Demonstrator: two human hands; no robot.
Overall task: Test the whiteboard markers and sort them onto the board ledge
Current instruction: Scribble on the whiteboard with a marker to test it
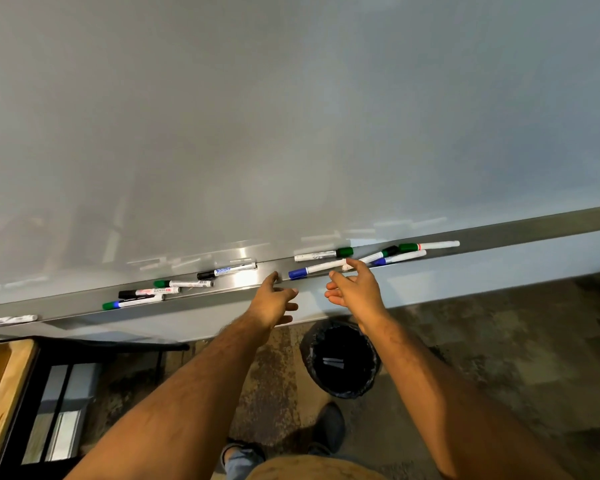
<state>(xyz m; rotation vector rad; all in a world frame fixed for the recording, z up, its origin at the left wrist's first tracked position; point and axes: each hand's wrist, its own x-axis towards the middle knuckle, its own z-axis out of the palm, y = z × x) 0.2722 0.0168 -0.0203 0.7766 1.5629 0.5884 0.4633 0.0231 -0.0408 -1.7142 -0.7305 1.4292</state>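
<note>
While both bare forearms stretch toward the brushed-metal ledge (246,280) under the glossy grey whiteboard (291,116), neither hand grips anything. The left hand (274,299) has loose, spread fingers, its index tip at the ledge's front lip. The right hand (355,289) is also relaxed and open, its forefinger reaching the white barrel of a blue-capped marker (317,269) that lies slanted on the ledge; whether skin actually touches plastic is hard to tell. Right of that marker, more slim cylindrical markers lie jumbled on the ledge: one green-capped (324,254), another green-capped with a red band (428,245), and two crossing, dark-capped (378,256) and blue-capped (400,258). Left of the hands, four markers (174,287) lie staggered along the ledge, black and green caps. Below the ledge, a round bin (340,362) with a crinkled black liner stands on mottled, worn carpet (499,358).
</note>
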